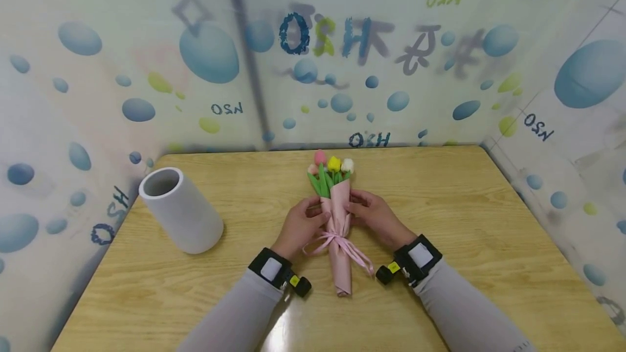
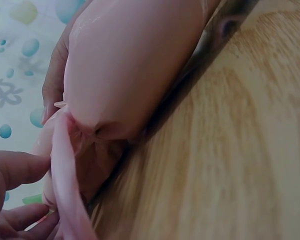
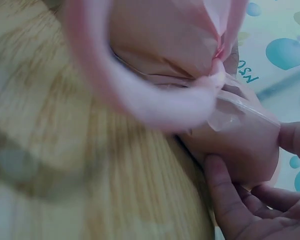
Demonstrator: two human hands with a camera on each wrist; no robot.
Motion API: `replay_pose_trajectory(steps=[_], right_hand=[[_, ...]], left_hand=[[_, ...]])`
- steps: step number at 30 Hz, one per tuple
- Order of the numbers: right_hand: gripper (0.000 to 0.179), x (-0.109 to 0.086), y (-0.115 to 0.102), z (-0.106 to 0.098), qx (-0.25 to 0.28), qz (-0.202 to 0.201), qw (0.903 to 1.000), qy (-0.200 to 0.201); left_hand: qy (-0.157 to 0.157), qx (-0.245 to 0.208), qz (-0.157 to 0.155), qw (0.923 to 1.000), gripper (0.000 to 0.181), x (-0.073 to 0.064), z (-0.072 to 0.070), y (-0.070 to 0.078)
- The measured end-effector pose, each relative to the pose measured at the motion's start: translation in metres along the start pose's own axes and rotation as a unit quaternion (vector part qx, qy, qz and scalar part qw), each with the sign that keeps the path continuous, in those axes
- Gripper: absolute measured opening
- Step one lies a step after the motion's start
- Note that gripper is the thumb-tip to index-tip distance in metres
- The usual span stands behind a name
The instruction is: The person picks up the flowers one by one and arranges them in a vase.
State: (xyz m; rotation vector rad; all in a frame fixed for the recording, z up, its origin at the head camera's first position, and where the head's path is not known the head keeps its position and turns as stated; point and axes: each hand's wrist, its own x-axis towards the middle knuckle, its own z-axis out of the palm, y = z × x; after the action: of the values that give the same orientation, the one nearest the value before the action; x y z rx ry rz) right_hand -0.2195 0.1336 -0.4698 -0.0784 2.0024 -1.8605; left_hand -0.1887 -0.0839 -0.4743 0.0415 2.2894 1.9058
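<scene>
A bouquet of tulips [image 1: 340, 205] in pink wrapping paper lies on the wooden table, its flower heads pointing away from me. Pink, yellow and white tulip heads [image 1: 334, 164] with green leaves stick out of the top. A pink ribbon [image 1: 337, 237] is tied round the middle, its loose ends trailing to the right. My left hand [image 1: 299, 227] grips the wrapper's left side just above the bow, thumb on top. From the right, my right hand [image 1: 380, 219] holds the same wrapper [image 3: 240, 140] between thumb and fingers. The bouquet's underside is hidden.
A white cylindrical vase [image 1: 188, 216] stands upright at the left of the table [image 1: 464, 211]. A printed curtain [image 1: 342, 86] with blue and green spots hangs behind the table and along both sides.
</scene>
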Motion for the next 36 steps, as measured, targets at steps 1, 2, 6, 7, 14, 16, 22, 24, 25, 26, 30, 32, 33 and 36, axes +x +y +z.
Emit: replay_pose_trajectory(steps=[1, 2, 6, 7, 14, 16, 22, 24, 25, 26, 30, 32, 33, 36], right_hand=[[0.057, 0.000, 0.000, 0.000, 0.003, 0.000, 1.0000, 0.000], [0.057, 0.000, 0.000, 0.000, 0.005, 0.000, 1.0000, 0.000], [0.057, 0.000, -0.001, -0.001, 0.008, -0.003, 1.0000, -0.001], [0.058, 0.000, -0.001, -0.001, 0.009, -0.004, 1.0000, -0.001], [0.056, -0.004, -0.003, -0.004, 0.008, -0.015, 0.9998, -0.004], [0.055, -0.005, -0.003, -0.005, 0.008, -0.018, 0.9998, -0.004], [0.057, -0.011, -0.006, -0.006, -0.019, -0.028, 0.9994, 0.008], [0.058, -0.016, -0.008, -0.006, -0.041, -0.034, 0.9985, 0.016], [0.060, -0.018, -0.009, -0.007, -0.057, -0.038, 0.9975, 0.019], [0.061, -0.021, -0.011, -0.007, -0.073, -0.041, 0.9963, 0.020], [0.065, -0.031, -0.014, -0.006, -0.130, -0.057, 0.9897, 0.021], [0.065, -0.036, -0.015, -0.006, -0.152, -0.066, 0.9860, 0.022], [0.065, -0.039, -0.016, -0.006, -0.159, -0.072, 0.9843, 0.022], [0.061, -0.048, -0.016, -0.005, -0.178, -0.079, 0.9806, 0.019]], left_hand=[[0.000, 0.000, 0.001, 1.0000, 0.052, 0.000, 0.000, 0.000], [0.000, 0.003, 0.001, 1.0000, 0.052, 0.000, 0.000, -0.001], [0.001, 0.006, 0.002, 1.0000, 0.053, 0.002, 0.000, -0.002], [0.002, 0.007, 0.003, 1.0000, 0.053, 0.002, 0.000, -0.001], [0.005, -0.001, -0.001, 1.0000, 0.052, 0.001, 0.000, 0.000], [0.009, -0.005, -0.001, 0.9999, 0.050, 0.000, -0.001, 0.000], [0.030, 0.029, 0.006, 0.9991, 0.047, -0.005, -0.009, 0.003], [0.036, 0.041, 0.012, 0.9984, 0.047, -0.007, -0.014, 0.004], [0.038, 0.046, 0.015, 0.9981, 0.047, -0.008, -0.016, 0.003], [0.039, 0.050, 0.019, 0.9978, 0.047, -0.009, -0.019, 0.003], [0.045, 0.069, 0.036, 0.9960, 0.047, -0.014, -0.027, -0.001], [0.043, 0.085, 0.049, 0.9942, 0.046, -0.017, -0.030, -0.003], [0.037, 0.094, 0.057, 0.9932, 0.045, -0.019, -0.032, -0.003], [0.011, 0.127, 0.080, 0.9885, 0.042, -0.024, -0.036, -0.003]])
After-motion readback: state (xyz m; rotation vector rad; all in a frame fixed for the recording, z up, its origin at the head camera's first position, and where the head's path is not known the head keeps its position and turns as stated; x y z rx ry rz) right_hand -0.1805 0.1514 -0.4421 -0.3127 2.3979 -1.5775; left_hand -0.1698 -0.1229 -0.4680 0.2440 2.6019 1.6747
